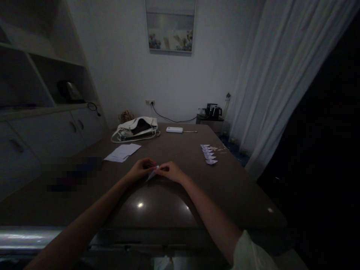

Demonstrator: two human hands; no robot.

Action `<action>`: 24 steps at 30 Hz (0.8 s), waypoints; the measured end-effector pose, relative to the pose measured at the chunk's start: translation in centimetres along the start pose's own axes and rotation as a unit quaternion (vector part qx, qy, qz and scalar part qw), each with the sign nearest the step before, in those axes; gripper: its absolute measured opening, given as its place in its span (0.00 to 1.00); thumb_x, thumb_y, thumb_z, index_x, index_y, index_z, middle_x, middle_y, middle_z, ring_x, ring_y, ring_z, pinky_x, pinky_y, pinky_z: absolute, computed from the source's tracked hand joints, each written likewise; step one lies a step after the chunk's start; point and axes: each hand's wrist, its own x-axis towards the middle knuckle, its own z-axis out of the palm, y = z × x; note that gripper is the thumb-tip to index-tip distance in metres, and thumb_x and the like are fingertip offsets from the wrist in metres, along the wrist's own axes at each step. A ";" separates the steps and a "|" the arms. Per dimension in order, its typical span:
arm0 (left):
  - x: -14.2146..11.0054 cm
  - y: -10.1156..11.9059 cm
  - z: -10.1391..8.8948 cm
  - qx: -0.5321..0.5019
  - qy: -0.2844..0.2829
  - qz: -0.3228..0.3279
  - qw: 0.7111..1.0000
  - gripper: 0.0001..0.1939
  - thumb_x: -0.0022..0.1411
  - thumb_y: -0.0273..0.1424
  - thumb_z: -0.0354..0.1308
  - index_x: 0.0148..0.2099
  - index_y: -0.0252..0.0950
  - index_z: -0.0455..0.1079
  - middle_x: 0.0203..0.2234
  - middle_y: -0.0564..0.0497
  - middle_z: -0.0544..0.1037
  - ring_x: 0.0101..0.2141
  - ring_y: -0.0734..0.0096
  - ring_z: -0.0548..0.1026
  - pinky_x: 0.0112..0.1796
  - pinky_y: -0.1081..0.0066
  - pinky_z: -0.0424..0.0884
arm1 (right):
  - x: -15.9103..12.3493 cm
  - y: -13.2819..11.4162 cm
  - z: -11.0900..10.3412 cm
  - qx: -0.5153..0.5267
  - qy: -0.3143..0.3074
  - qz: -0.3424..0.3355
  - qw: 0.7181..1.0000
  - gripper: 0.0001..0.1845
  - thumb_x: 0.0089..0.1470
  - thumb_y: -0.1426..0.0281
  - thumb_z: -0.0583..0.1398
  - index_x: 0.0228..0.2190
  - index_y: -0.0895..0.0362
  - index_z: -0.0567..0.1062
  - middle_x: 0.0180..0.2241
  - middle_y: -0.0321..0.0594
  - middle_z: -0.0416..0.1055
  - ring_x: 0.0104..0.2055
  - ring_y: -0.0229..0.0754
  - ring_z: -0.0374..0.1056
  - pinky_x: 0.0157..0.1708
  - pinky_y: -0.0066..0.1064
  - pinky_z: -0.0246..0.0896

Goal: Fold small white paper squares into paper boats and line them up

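Between my two hands, just above the brown table, is a small folded piece of white paper. My left hand pinches it from the left, fingers closed. From the right, my right hand grips its upper edge with thumb and fingertips. The fingers partly cover the paper, so its full shape is hidden. A stack of white paper sheets lies beyond my left hand. To the right stands a row of several small folded paper pieces, with pointed tips.
At the back left of the table sits a white handbag. A white power bank with a short strap lies right of it. Small pale bits are scattered by the folded row. A curtain hangs at the right.
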 end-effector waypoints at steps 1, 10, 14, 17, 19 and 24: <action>0.0 0.0 0.1 0.000 0.002 -0.003 1.000 0.21 0.47 0.43 0.61 0.37 0.32 0.68 0.29 0.48 0.74 0.32 0.66 0.73 0.34 0.69 0.69 | -0.1 -0.1 0.0 0.005 -0.002 -0.004 1.000 0.15 0.48 0.60 0.59 0.29 0.60 0.76 0.26 0.37 0.72 0.29 0.35 0.65 0.30 0.24 0.56; -0.2 0.0 0.6 -0.072 -0.060 0.015 0.995 0.25 0.50 0.37 0.59 0.49 0.31 0.63 0.31 0.48 0.74 0.31 0.69 0.72 0.32 0.71 0.66 | -0.3 -0.1 0.4 -0.019 0.084 -0.001 0.996 0.14 0.51 0.62 0.57 0.24 0.60 0.73 0.22 0.36 0.68 0.25 0.33 0.60 0.26 0.24 0.52; -0.4 0.8 0.7 -0.085 -0.100 -0.016 0.991 0.19 0.53 0.40 0.55 0.41 0.30 0.70 0.30 0.47 0.75 0.30 0.69 0.71 0.31 0.73 0.65 | -0.3 0.2 0.5 -0.023 0.102 0.012 0.994 0.14 0.50 0.62 0.57 0.24 0.59 0.71 0.22 0.35 0.66 0.24 0.33 0.59 0.24 0.24 0.52; -0.4 1.2 0.7 -0.057 -0.105 -0.007 0.993 0.21 0.58 0.44 0.48 0.33 0.31 0.72 0.23 0.50 0.73 0.27 0.71 0.70 0.29 0.74 0.64 | -0.3 0.2 0.6 -0.025 0.111 0.039 0.993 0.13 0.49 0.61 0.58 0.22 0.59 0.69 0.20 0.34 0.64 0.23 0.33 0.59 0.23 0.24 0.51; -0.4 1.0 0.6 -0.072 -0.124 -0.004 0.990 0.20 0.57 0.44 0.50 0.35 0.31 0.72 0.24 0.50 0.74 0.27 0.71 0.70 0.29 0.74 0.65 | -0.3 0.1 0.9 -0.014 0.128 0.057 0.990 0.14 0.47 0.61 0.59 0.21 0.59 0.69 0.19 0.34 0.63 0.22 0.33 0.58 0.22 0.24 0.51; -0.1 -0.2 0.7 -0.154 -0.114 -0.028 0.981 0.18 0.51 0.40 0.59 0.40 0.30 0.71 0.31 0.46 0.77 0.30 0.69 0.74 0.32 0.73 0.67 | 0.4 -0.1 1.5 0.083 0.151 0.088 0.981 0.14 0.44 0.60 0.61 0.23 0.58 0.67 0.22 0.35 0.66 0.23 0.34 0.62 0.23 0.25 0.55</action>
